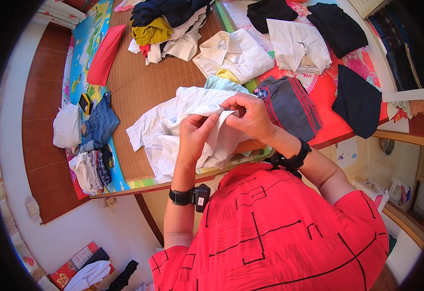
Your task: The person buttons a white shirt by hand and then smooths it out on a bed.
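Observation:
A white striped shirt [161,120] lies loosely spread over the near edge of the table, one sleeve stretched out to the left. My left hand [196,132] pinches a band of its cloth between thumb and fingers. Close beside it, my right hand [247,114] grips the same band, which looks like a collar or placket; my fingers hide part of it. Just beyond the hands are a pale mint cloth [226,85] and a folded cream striped shirt [235,56]. To the right of my right hand lies a dark grey garment with red stripes [290,107].
A heap of clothes [172,29] sits at the back. Folded on the right are a white garment [299,47] and dark garments [357,102]. A red cloth [106,54], folded jeans [101,122] and small folded clothes [90,171] line the left side. A bamboo mat [135,80] covers the table's middle.

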{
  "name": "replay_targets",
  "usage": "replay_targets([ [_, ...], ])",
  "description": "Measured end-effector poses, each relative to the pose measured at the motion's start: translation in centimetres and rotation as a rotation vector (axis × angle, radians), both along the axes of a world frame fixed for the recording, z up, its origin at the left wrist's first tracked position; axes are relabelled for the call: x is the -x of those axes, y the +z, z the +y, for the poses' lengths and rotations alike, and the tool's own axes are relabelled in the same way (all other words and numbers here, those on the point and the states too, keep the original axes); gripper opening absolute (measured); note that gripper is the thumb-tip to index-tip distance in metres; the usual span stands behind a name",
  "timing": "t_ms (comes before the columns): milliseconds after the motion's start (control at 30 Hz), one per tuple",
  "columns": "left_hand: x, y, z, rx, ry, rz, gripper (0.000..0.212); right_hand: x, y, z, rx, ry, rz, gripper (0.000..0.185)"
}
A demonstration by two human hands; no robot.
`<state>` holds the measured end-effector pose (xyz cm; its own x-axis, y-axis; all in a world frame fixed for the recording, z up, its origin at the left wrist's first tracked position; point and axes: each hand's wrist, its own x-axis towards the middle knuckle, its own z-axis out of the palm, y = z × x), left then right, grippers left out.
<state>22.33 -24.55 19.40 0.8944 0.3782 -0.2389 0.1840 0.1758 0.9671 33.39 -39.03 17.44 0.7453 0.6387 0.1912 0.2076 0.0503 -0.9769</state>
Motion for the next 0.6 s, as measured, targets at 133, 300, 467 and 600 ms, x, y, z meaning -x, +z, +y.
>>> replay_targets([
  [133, 0.1, 0.0, 0.0, -0.002, 0.006, -0.020, 0.021, 0.1, 0.0, 0.2, -0.030, -0.012, -0.036, 0.019],
  [300, -0.2, -0.2, -0.2, -0.044, 0.027, -0.024, 0.024, -0.2, -0.6, 0.4, -0.037, 0.013, 0.113, 0.019],
  [467, -0.2, 0.3, -0.4, -0.961, -0.027, -0.012, 0.030, -0.7, -0.1, 0.2, 0.034, 0.023, 0.138, 0.018],
  [600, -1.0, 0.7, -1.0, -1.005, 0.019, -0.218, 0.031, -0.8, 0.1, 0.1, 0.063, 0.041, 0.135, 0.018],
])
